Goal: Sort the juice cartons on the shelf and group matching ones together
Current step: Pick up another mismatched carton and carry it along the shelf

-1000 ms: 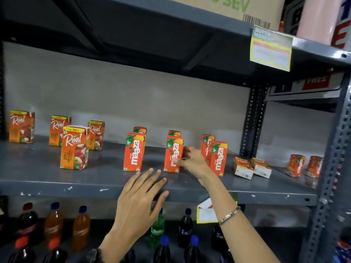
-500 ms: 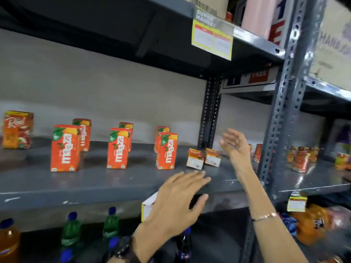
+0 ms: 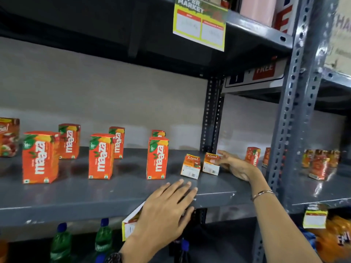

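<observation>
Several orange Maaza cartons (image 3: 157, 158) stand upright in two loose rows on the grey shelf (image 3: 95, 196). A taller Real carton (image 3: 8, 137) stands at the far left edge. Two small Real cartons lie tilted near the shelf's right end, the left one (image 3: 190, 166) untouched. My right hand (image 3: 235, 167) wraps the right one (image 3: 209, 168), thumb across its front and fingers behind it. My left hand (image 3: 167, 209) rests flat and open against the shelf's front edge, holding nothing. Two more Maaza cartons (image 3: 253, 155) stand past my right hand.
A perforated grey upright (image 3: 296, 111) divides this bay from the right one, where more cartons (image 3: 319, 164) stand. A price tag (image 3: 199, 23) hangs from the shelf above. Green and dark bottles (image 3: 103, 238) fill the level below, and a small label (image 3: 314, 217) hangs at the right.
The view has swung right. My right hand left the middle Maaza carton, rose, then came down onto the right small Real carton. My left hand stays open near the shelf edge.
</observation>
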